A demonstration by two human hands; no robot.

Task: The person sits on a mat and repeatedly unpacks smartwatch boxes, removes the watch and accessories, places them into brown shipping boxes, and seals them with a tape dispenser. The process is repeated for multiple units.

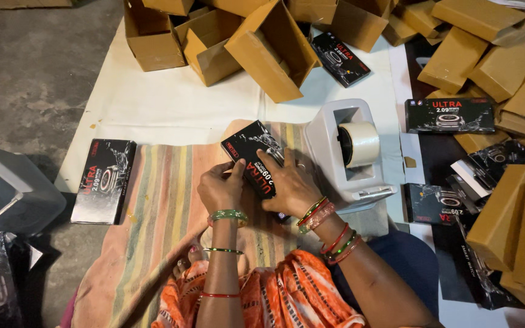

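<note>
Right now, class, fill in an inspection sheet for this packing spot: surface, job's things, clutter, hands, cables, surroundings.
Surface: striped cloth over a white sheet on a concrete floor.
Job's things: black product box held flat on the cloth; tape dispenser beside it.
Clutter: open cardboard cartons ahead; brown boxes and more black boxes to the right; one black box on the left.
Hands: left hand and right hand both grip the product box.
Cables: nothing seen.
Surroundings: grey case at far left.
</note>
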